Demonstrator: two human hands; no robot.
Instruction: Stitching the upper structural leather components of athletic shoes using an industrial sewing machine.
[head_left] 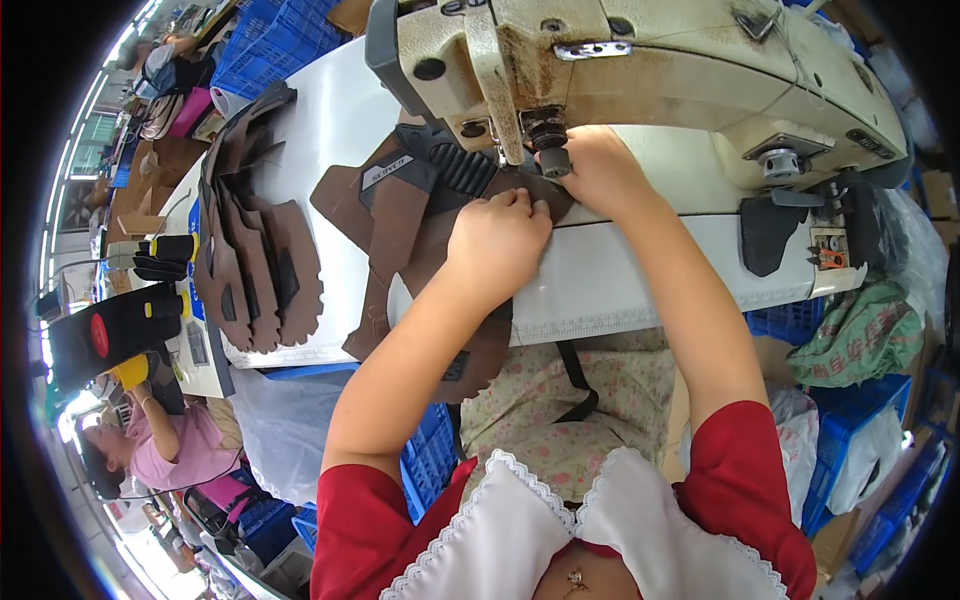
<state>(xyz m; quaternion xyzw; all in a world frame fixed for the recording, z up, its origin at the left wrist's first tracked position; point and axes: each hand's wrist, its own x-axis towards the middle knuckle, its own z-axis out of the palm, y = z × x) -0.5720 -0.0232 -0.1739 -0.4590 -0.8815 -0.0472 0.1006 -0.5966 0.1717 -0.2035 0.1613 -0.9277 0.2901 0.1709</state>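
Note:
Under the head of a cream sewing machine (660,60) lies a brown shoe upper (400,215) with black padded, ribbed parts and a pale label. My left hand (500,240) grips its near edge with curled fingers, just in front of the presser foot. Behind the needle bar, to the right, my right hand (600,170) is closed on the upper's far side; the machine head partly hides its fingertips. Part of the upper hangs over the table's front edge below my left wrist. The needle itself is too small to make out.
A stack of brown and black upper pieces (255,260) lies at the left of the white table (570,280). At the right are a black piece (770,235) and small orange-handled snips (830,258). Blue crates (860,440) and a green sack (865,335) stand beyond; another person (170,430) sits at left.

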